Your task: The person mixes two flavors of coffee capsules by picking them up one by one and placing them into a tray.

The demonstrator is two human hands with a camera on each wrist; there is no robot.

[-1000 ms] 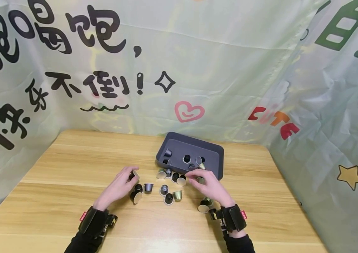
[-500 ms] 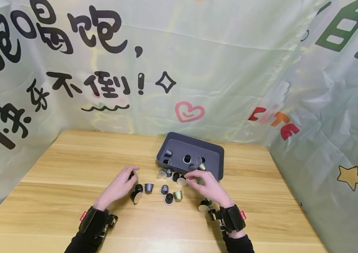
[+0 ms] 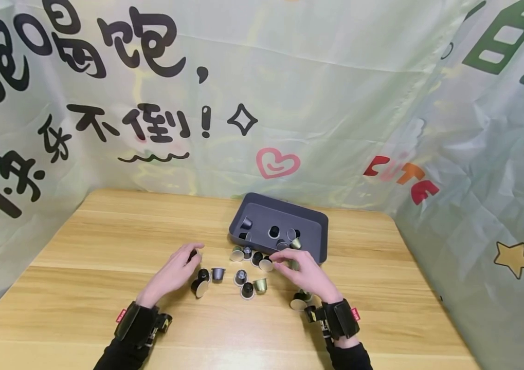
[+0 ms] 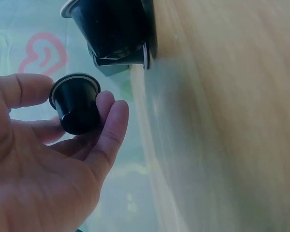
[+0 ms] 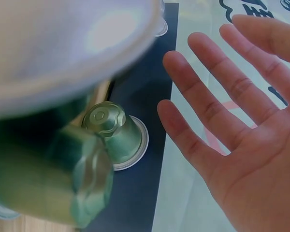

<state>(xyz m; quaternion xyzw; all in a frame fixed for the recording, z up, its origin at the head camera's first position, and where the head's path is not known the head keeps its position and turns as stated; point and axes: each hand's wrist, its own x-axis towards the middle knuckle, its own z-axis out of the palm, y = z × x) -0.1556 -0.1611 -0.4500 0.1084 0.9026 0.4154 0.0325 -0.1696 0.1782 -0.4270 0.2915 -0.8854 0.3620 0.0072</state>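
In the head view my left hand is over the left part of the table. The left wrist view shows it holding a black coffee capsule between thumb and fingers. Two black capsules and a dark grey capsule lie beside that hand. My right hand hovers by the tray's front edge with nothing in it; its fingers are spread in the right wrist view. Nearest to its fingertips is a black capsule with a pale lid. A green capsule stands close by, partly hidden in the head view.
A dark grey tray with several capsules inside stands at the back of the wooden table. More capsules lie along its front, including a light green one mid-table. Near the right wrist lie a pale-lidded capsule and a green one. Printed cloth hangs behind.
The capsule in my left hand has turned slightly, so its pale lid no longer shows in the head view. Both hands have stayed nearly in place.
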